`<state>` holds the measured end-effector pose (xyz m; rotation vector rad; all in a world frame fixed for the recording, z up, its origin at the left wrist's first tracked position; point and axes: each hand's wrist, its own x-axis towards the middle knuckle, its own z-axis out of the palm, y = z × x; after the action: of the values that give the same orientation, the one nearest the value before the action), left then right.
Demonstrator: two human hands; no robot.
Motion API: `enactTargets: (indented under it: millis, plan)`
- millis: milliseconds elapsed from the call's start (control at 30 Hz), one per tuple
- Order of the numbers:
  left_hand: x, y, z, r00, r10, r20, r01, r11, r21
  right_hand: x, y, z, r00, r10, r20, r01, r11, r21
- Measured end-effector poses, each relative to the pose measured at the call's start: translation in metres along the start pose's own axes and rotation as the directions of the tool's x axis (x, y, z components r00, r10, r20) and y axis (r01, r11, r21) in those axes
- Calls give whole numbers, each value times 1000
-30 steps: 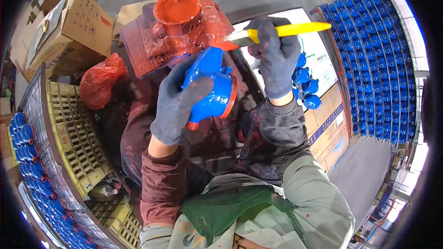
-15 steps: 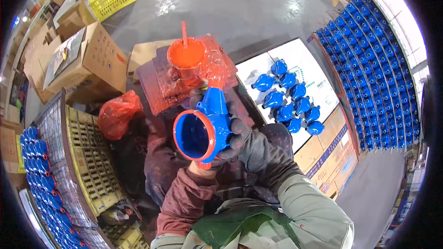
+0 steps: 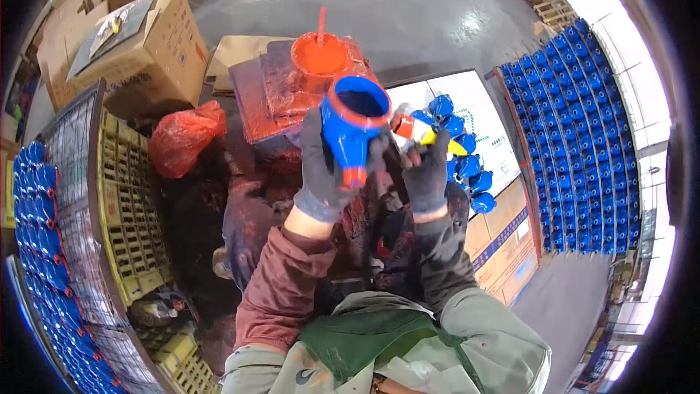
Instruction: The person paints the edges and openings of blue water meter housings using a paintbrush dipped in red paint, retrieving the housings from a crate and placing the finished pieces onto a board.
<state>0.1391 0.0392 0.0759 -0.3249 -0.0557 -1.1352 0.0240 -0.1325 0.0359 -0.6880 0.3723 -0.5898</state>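
Blue casting [image 3: 350, 136] gripped in the left hand [image 3: 318, 164], wearer's side of the red pot [image 3: 310, 82]!
Wide mouth up, at the pot end; long axis runs to the narrow tip, aimed away from the pot; right hand [image 3: 426, 175] clasps a brush [image 3: 423, 132].

Two gloved hands [image 3: 426, 184] are holding one blue housing [image 3: 348, 140] and one brush [image 3: 456, 147].
One pot [image 3: 312, 82] is holding one stick [image 3: 321, 23], one red bag [image 3: 188, 138] is lying nearby, at least six blue pieces [image 3: 483, 203] are sitting on one white board [image 3: 467, 91], and two banks of blue parts [image 3: 583, 138] are standing too dense to count.
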Motion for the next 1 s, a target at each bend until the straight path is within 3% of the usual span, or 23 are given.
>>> enactTargets:
  millis: [67, 133, 200, 233, 267, 333, 367, 400, 467, 500, 533, 567, 600, 667, 700, 733, 767, 800, 867, 933, 1000]
  plan:
    - [4, -1, 0, 965, 242, -97, -229, 964, 134, -48, -11, 42, 966, -257, -20, 221, 864, -453]
    - [4, 3, -5, 946, 261, -193, -237, 962, 139, -82, -11, 51, 864, -488, 121, 339, 386, -858]
    - [5, 10, -22, 943, 278, -180, -248, 953, 172, -101, -6, 65, 839, -493, 232, 537, 677, -504]
    - [6, 7, -24, 914, 357, -191, -285, 902, 323, -108, -20, 67, 781, -462, 420, 584, 303, -753]
    - [6, 6, -25, 919, 347, -188, -275, 905, 325, -110, -7, 63, 730, -553, 401, 586, 205, -784]
    - [5, 4, -19, 928, 321, -188, -256, 918, 302, -115, -26, 99, 674, -400, 622, 690, 37, -723]
    - [4, 0, -15, 916, 339, -213, -253, 902, 350, -104, -19, 93, 528, -453, 718, 777, -83, -624]
    - [3, -1, -11, 917, 343, -206, -257, 900, 353, -104, -25, 97, 487, -390, 782, 804, -151, -576]
    - [2, -1, -5, 907, 380, -181, -282, 868, 409, -105, -26, 88, 489, -362, 794, 803, -168, -571]
    - [1, -3, 2, 862, 476, -174, -331, 789, 517, -108, -29, 84, 534, -373, 759, 773, -148, -616]
    - [1, -4, 7, 861, 477, -175, -333, 790, 515, -111, -31, 79, 579, -382, 720, 739, -129, -662]
    - [2, -5, 11, 846, 517, -126, -370, 741, 560, -110, -23, 61, 654, -505, 563, 642, -23, -766]
    - [4, -5, 13, 830, 553, -74, -406, 689, 600, -111, -35, 68, 626, -494, 603, 700, 16, -714]
    - [0, -3, 11, 821, 570, -32, -419, 639, 645, -116, -45, 64, 768, -560, 311, 553, 334, -763]
    - [-9, -12, 25, 730, 672, 126, -346, 204, 916, -110, -46, 60, 771, -584, 256, 573, 460, -678]
    - [-15, -18, 32, 664, 674, 325, -174, -284, 943, -113, -50, 71, 806, -573, 147, 529, 588, -612]
    - [-18, -16, 21, 665, 608, 434, -147, -463, 874, -111, -53, 71, 795, -588, 150, 540, 572, -617]
    - [-21, -18, 20, 674, 604, 425, -147, -454, 879, -108, -57, 71, 784, -602, 150, 547, 557, -625]
    - [-29, -24, 22, 672, 417, 612, -82, -779, 621, -107, -63, 81, 778, -595, 201, 589, 580, -562]
    - [-32, -26, 23, 695, 383, 609, -84, -798, 597, -103, -67, 96, 760, -591, 271, 611, 507, -607]
    - [-33, -26, 21, 681, 285, 675, -40, -906, 422, -95, -65, 108, 712, -638, 294, 654, 450, -608]
